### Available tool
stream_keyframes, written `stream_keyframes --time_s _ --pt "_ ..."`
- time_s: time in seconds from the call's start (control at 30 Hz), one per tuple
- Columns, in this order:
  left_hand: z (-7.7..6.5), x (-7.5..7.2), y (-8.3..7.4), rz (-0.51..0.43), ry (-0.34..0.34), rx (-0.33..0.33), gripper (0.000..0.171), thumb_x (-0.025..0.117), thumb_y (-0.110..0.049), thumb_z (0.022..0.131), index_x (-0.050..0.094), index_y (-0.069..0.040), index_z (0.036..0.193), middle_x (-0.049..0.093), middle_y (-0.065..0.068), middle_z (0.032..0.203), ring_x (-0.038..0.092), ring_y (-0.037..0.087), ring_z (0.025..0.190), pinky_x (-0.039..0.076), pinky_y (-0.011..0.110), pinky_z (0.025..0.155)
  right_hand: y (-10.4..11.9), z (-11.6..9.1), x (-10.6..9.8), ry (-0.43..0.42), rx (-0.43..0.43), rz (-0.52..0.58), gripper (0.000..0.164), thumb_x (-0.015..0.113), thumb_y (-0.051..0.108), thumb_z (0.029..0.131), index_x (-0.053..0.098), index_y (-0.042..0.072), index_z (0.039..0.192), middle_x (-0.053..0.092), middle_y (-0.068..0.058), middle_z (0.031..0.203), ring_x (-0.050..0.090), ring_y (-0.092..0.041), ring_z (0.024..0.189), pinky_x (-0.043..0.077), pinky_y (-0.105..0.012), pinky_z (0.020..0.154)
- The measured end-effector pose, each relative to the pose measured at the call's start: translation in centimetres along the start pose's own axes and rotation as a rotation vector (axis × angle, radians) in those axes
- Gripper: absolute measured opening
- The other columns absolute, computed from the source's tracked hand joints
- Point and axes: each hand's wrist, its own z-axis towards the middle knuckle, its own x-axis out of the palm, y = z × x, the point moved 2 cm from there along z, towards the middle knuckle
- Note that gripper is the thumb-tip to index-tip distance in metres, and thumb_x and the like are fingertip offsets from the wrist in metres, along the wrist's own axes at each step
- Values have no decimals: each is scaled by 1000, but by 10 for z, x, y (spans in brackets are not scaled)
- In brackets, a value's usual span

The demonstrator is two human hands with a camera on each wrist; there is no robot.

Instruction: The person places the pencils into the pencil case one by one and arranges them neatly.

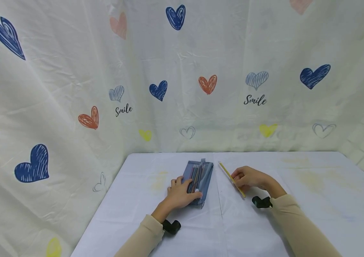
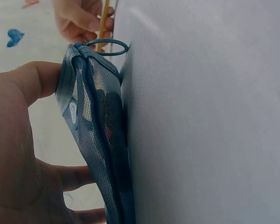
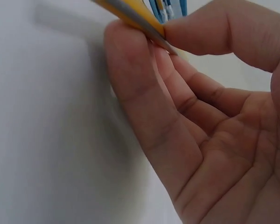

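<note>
A blue mesh pencil case point(image 1: 206, 178) lies on the table, with several pencils or pens showing through it. My left hand point(image 1: 179, 195) rests on top of the case, fingers spread. In the left wrist view, the thumb and fingertips touch the upper face of the case point(image 2: 107, 107), and a loop sticks out at its zipper end. To the right, my right hand point(image 1: 253, 177) holds a yellow pencil point(image 1: 226, 172) slanted just above or at the tabletop. Seen from the right wrist, thumb and index finger pinch the pencil point(image 3: 130, 13).
A white cloth covers the table point(image 1: 188, 235), with faint yellowish stains. Behind and to the left hangs a white curtain point(image 1: 226, 46) printed with hearts and "Smile". Dark wrist cameras point(image 1: 170, 227) sit by both sleeves.
</note>
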Motion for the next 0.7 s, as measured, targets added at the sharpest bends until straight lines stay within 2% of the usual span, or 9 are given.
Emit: stream_keyframes --time_s 0.2,0.37,0.7 --pt "0 1 1 -2 -4 1 83 63 -69 86 50 -18 151 33 20 161 34 37 137 34 57 97 5 1 7 73 -20 -53 33 68 5 87 61 -7 118 60 -4 87 60 -16 77 53 -30 70" --pt "1 0 1 -3 -6 0 83 64 -67 86 51 -17 151 33 20 160 34 37 136 34 57 97 6 2 12 116 -15 -45 32 68 4 86 63 -4 116 61 -3 86 60 -15 76 53 -29 70" --pt "-1 -1 -1 4 -5 -5 82 64 -67 87 51 -18 151 33 19 161 34 37 136 34 57 97 13 10 28 60 -2 38 34 67 3 86 61 -7 119 62 -5 91 62 -15 79 55 -29 70"
